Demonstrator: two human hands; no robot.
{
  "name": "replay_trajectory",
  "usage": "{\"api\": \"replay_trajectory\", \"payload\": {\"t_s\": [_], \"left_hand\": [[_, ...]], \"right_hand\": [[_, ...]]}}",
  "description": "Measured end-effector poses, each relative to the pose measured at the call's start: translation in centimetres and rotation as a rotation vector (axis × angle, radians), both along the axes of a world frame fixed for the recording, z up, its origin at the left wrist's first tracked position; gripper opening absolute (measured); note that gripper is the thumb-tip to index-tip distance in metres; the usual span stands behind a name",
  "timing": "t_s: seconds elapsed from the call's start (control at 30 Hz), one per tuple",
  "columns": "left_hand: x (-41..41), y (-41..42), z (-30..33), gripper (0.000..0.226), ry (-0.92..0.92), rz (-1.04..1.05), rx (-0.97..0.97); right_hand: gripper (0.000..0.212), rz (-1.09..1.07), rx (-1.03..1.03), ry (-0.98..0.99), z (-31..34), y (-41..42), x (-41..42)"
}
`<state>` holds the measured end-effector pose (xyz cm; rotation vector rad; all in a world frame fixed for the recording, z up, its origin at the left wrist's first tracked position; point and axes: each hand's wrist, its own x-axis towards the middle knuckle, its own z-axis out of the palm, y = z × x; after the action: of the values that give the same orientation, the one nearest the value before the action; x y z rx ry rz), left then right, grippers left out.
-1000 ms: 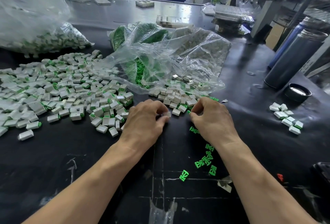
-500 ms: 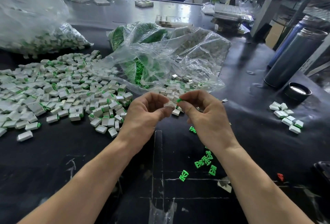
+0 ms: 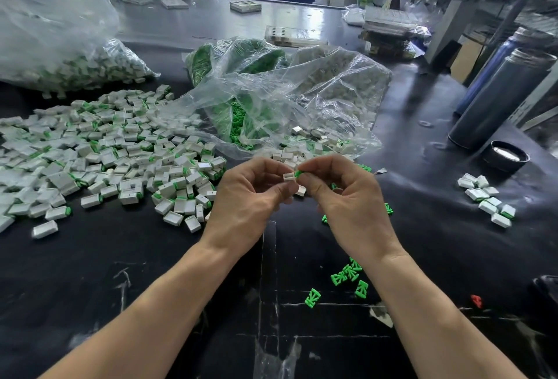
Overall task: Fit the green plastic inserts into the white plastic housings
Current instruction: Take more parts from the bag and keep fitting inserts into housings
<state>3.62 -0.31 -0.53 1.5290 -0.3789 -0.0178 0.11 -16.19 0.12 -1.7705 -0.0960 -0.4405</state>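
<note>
Small white housing [image 3: 288,176] meets bright green insert [image 3: 299,173], pinched between hands.

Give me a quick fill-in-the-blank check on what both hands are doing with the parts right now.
1. The left hand pinches a small white plastic housing between thumb and ____.
2. The right hand holds a small ____ plastic insert at the housing's end.
3. The big pile of white rectangular pieces lies on the person's ____ side.
4. Loose green inserts lie on the ____ table mat.

Missing words: fingers; green; left; black
</note>
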Motion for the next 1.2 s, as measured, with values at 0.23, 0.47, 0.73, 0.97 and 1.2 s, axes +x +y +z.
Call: {"api": "replay_trajectory", "payload": {"t_s": [0.23, 0.47, 0.73, 0.97, 1.2], "left_hand": [[-0.09, 0.1, -0.03, 0.017, -0.013, -0.006, 0.002], [-0.61, -0.23, 0.11, 0.022, 0.039, 0.001, -0.036], [-0.66, -0.54, 0.25, 0.022, 0.143, -0.054, -0.106], [-0.16, -0.25, -0.21, 0.039, 0.221, -0.025, -0.116], [-0.33, -0.2, 0.05, 0.028, 0.203, -0.061, -0.118]], "right_hand": [[0.021, -0.006, 0.005, -0.021, 0.23, 0.05, -0.09], [0.021, -0.031, 0.005, -0.026, 0.12, 0.36, -0.18], [0.022, -0.043, 0.042, -0.03, 0.35, 0.12, -0.28], [0.019, -0.038, 0.017, 0.016, 0.07, 0.24, -0.21], [0.019, -0.042, 0.015, 0.02, 0.15, 0.15, -0.22]]}}
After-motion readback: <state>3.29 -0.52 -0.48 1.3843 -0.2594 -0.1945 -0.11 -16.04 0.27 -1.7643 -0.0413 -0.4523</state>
